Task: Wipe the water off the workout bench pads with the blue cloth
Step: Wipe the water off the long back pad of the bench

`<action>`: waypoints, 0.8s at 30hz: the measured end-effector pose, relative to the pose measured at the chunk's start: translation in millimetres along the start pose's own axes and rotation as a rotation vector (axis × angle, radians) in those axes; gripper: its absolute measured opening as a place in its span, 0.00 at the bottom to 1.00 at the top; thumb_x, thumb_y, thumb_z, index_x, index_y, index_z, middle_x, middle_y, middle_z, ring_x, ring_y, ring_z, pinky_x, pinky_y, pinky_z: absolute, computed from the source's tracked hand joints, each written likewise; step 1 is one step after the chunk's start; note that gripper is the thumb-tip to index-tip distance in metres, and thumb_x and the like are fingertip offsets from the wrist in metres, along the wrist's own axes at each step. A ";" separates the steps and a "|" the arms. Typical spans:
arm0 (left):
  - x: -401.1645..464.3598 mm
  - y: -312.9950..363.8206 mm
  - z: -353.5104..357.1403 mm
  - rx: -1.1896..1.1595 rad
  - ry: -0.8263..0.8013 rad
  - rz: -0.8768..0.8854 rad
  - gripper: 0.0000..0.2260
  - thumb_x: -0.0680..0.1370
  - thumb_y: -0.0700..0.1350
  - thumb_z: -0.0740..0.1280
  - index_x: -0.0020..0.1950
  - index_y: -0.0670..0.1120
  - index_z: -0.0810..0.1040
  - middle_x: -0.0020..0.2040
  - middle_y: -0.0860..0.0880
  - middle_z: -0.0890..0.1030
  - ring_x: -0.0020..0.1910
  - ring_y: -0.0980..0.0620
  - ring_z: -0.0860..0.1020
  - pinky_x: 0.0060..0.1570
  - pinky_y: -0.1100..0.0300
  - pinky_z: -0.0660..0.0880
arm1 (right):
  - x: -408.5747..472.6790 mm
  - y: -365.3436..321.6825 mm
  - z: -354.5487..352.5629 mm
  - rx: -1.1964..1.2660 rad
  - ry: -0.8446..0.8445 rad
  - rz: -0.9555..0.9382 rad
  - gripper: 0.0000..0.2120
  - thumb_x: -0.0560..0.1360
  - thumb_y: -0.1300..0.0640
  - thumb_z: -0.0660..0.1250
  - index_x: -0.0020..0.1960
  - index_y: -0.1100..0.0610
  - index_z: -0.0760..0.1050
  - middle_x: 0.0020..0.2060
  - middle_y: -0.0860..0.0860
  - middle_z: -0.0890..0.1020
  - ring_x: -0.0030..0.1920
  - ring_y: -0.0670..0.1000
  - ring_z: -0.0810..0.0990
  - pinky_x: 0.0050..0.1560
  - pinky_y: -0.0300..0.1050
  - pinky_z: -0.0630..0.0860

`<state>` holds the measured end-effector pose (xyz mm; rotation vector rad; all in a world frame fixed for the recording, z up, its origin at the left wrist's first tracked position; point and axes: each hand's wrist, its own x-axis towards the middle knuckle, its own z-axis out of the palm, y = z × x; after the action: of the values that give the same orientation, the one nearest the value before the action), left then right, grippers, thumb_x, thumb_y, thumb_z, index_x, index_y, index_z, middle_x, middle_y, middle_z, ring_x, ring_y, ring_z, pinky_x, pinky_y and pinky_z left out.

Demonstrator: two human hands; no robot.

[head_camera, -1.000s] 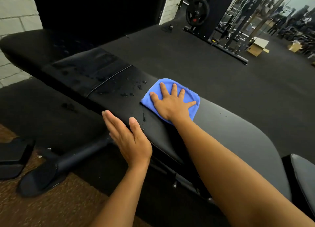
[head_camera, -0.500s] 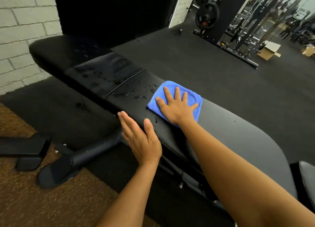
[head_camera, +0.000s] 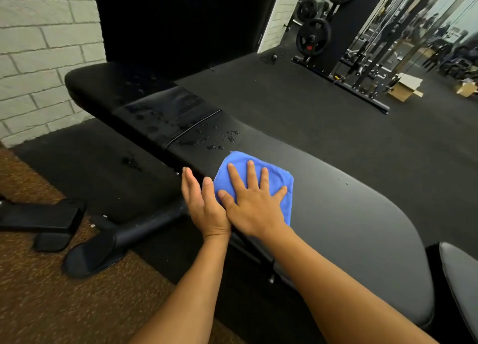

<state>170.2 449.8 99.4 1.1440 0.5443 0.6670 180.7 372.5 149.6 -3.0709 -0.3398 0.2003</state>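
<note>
A long black workout bench (head_camera: 357,214) runs from the far left to the near right. Its near pad looks dry and matte. Water drops (head_camera: 222,139) bead on the pad just beyond the blue cloth (head_camera: 279,178), and more lie on the glossy far pad (head_camera: 160,111) past a seam. My right hand (head_camera: 252,201) presses flat on the cloth with its fingers spread. My left hand (head_camera: 204,204) rests with straight fingers against the bench's near edge, right beside the cloth.
The bench's black leg and foot (head_camera: 103,245) stick out over the brown floor at the left. A white brick wall (head_camera: 38,59) stands behind the bench's far end. A weight rack with plates (head_camera: 314,37) and cardboard boxes (head_camera: 403,90) stand on the black mat beyond.
My right hand has slid the cloth toward the bench's near edge, next to my left hand. The drops that lay beside the cloth now sit beyond it.
</note>
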 end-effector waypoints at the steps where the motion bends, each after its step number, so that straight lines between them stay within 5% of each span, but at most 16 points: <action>1: 1.0 -1.1 -0.3 -0.012 0.012 0.002 0.40 0.73 0.63 0.54 0.80 0.42 0.62 0.80 0.46 0.62 0.73 0.63 0.62 0.71 0.73 0.57 | 2.9 -0.7 0.1 -0.007 0.006 -0.004 0.31 0.81 0.33 0.45 0.80 0.37 0.40 0.81 0.49 0.39 0.80 0.59 0.36 0.69 0.79 0.39; 6: 0.9 -11.6 1.2 -0.059 0.026 0.038 0.37 0.76 0.61 0.55 0.80 0.41 0.63 0.80 0.49 0.62 0.73 0.68 0.64 0.71 0.71 0.59 | 38.5 -15.9 -2.6 0.003 -0.002 0.012 0.32 0.79 0.31 0.44 0.80 0.37 0.40 0.81 0.50 0.40 0.80 0.61 0.37 0.67 0.81 0.38; 10: 3.7 -16.9 1.3 -0.090 0.061 0.060 0.34 0.77 0.58 0.57 0.79 0.41 0.64 0.78 0.49 0.64 0.76 0.59 0.65 0.76 0.59 0.62 | 91.9 -34.9 -8.7 0.055 -0.009 0.066 0.34 0.78 0.29 0.43 0.80 0.38 0.41 0.81 0.51 0.40 0.80 0.62 0.37 0.66 0.82 0.37; 15: 14.2 -18.1 -3.4 -0.110 0.092 0.084 0.30 0.78 0.55 0.58 0.77 0.42 0.68 0.71 0.49 0.69 0.68 0.63 0.72 0.66 0.68 0.68 | 154.1 -51.2 -16.1 0.078 -0.006 0.145 0.34 0.78 0.29 0.42 0.81 0.39 0.43 0.82 0.52 0.41 0.80 0.61 0.37 0.65 0.82 0.36; 20: 55.9 -20.3 -4.8 -0.025 0.186 0.127 0.29 0.78 0.52 0.59 0.78 0.40 0.66 0.53 0.52 0.72 0.50 0.64 0.74 0.55 0.69 0.69 | 190.5 -59.2 -18.9 0.080 0.001 0.194 0.34 0.78 0.31 0.42 0.81 0.41 0.44 0.82 0.53 0.43 0.80 0.62 0.39 0.65 0.82 0.37; 24: 77.0 -20.7 2.3 -0.044 0.249 0.091 0.27 0.80 0.46 0.59 0.79 0.40 0.65 0.52 0.61 0.72 0.52 0.71 0.74 0.59 0.71 0.67 | 204.2 -61.1 -21.2 0.078 0.013 0.202 0.33 0.78 0.32 0.42 0.81 0.42 0.45 0.82 0.53 0.45 0.80 0.62 0.42 0.66 0.82 0.39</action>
<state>228.9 498.6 76.2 1.0557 0.6876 0.9028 368.0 476.4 149.1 -3.0243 -0.0197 0.1956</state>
